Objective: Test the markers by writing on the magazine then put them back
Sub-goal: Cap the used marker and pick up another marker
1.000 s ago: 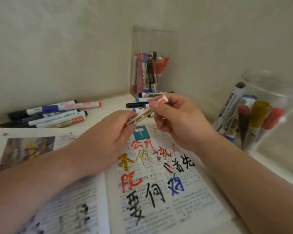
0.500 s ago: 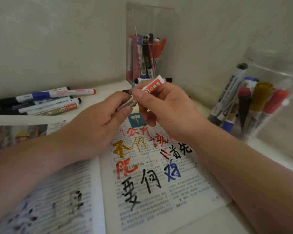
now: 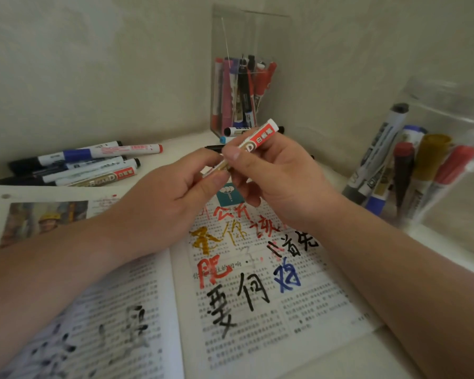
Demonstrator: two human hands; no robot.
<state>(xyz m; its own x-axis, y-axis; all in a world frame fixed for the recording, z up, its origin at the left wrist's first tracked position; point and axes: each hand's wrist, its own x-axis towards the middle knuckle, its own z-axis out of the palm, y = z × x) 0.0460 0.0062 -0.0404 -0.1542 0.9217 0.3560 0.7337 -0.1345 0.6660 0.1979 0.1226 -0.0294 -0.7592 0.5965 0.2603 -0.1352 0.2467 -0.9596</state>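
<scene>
A red-labelled whiteboard marker [image 3: 260, 136] is being held above the open magazine [image 3: 257, 310], its barrel being pinched by the right hand [image 3: 279, 184] and its lower end by the left hand [image 3: 164, 206], presumably for capping or uncapping.

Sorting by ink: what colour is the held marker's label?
Red with white characters, on the marker; the head view shows it best.
</scene>
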